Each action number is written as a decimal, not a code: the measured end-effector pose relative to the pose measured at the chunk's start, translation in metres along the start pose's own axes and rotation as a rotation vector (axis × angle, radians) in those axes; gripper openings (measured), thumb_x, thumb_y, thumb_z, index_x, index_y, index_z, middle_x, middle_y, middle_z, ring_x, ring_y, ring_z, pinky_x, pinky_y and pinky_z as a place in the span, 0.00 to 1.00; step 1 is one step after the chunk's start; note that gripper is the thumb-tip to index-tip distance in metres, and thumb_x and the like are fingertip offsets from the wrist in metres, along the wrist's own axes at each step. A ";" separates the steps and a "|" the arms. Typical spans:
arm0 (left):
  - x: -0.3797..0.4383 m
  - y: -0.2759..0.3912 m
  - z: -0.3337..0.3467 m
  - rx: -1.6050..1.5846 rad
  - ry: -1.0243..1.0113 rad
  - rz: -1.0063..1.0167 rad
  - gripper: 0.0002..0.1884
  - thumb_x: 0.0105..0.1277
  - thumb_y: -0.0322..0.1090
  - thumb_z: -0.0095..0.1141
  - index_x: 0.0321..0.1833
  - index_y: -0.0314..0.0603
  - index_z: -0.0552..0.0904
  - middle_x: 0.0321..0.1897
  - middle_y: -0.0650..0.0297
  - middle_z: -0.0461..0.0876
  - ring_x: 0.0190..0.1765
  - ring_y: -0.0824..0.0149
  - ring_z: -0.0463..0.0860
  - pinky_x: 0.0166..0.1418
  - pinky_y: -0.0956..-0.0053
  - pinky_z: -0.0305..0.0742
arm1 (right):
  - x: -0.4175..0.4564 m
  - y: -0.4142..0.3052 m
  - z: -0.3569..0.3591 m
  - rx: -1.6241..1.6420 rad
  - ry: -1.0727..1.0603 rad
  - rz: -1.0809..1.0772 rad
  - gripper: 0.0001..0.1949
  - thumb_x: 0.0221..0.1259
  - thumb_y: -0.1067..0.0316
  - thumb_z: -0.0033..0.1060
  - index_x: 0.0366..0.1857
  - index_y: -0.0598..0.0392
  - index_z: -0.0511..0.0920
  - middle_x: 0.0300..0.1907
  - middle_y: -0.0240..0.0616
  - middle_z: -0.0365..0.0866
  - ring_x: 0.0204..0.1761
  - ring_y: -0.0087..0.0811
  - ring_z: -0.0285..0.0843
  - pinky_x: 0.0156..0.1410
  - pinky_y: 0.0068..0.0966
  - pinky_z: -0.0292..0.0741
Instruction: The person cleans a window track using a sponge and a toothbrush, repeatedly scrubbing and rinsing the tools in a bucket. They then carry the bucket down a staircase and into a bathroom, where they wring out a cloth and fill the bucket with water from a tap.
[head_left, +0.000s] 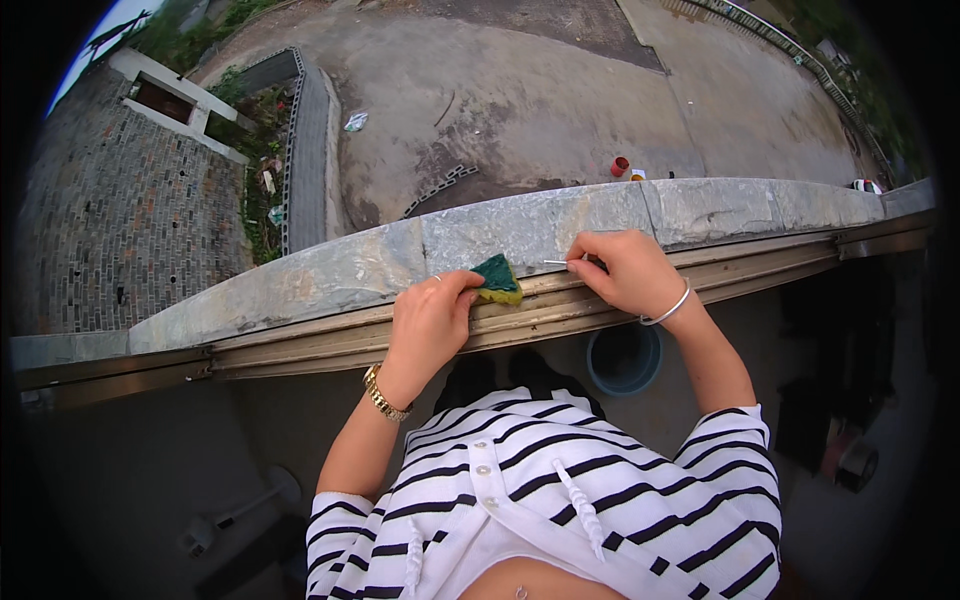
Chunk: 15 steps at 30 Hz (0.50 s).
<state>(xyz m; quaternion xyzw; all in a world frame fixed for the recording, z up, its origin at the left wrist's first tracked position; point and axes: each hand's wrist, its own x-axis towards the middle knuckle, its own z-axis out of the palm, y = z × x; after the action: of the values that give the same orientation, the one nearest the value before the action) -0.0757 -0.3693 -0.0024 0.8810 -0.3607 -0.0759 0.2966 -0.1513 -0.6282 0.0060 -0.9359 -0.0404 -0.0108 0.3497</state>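
Observation:
My left hand (431, 319) pinches a green and yellow scouring sponge (498, 279) by its left end. The sponge is above the dirty metal tracks of a window frame (540, 301); I cannot tell whether it touches them. Between the thumb and fingers of my right hand (626, 271) is a thin metal rod (555, 262), its tip pointing left towards the sponge. What the rod belongs to is hidden inside the fist. Just beyond the tracks runs a grey stone window ledge (510, 225).
A blue bucket (625, 361) stands on the floor below the frame, near my feet. Outside and lower lies a concrete yard (540, 97) with a red container (619, 166). A brick wall (142, 217) rises at left. Dark furniture (832, 390) is at right indoors.

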 end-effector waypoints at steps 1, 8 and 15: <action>0.005 -0.001 0.000 -0.062 -0.030 -0.011 0.10 0.63 0.26 0.58 0.46 0.40 0.84 0.34 0.59 0.86 0.34 0.61 0.85 0.35 0.72 0.76 | 0.000 0.000 -0.004 0.025 0.040 0.011 0.05 0.58 0.63 0.60 0.32 0.52 0.80 0.25 0.41 0.82 0.29 0.45 0.81 0.35 0.37 0.75; 0.055 -0.018 -0.001 -1.185 -0.206 -0.426 0.16 0.73 0.28 0.50 0.61 0.32 0.75 0.49 0.62 0.82 0.47 0.72 0.82 0.52 0.71 0.81 | -0.012 -0.008 -0.021 0.099 0.168 0.063 0.06 0.59 0.66 0.62 0.32 0.55 0.80 0.26 0.43 0.81 0.28 0.43 0.80 0.34 0.33 0.74; 0.090 -0.031 -0.032 -1.340 -0.059 -0.228 0.16 0.69 0.28 0.54 0.58 0.31 0.78 0.45 0.59 0.85 0.46 0.66 0.85 0.51 0.68 0.82 | -0.025 0.000 -0.021 0.111 0.238 0.062 0.06 0.59 0.66 0.62 0.32 0.56 0.80 0.25 0.43 0.81 0.27 0.42 0.80 0.32 0.32 0.73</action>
<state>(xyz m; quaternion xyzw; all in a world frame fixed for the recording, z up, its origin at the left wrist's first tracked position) 0.0190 -0.3978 0.0129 0.5369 -0.1487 -0.3377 0.7587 -0.1759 -0.6437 0.0199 -0.9081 0.0299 -0.1086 0.4032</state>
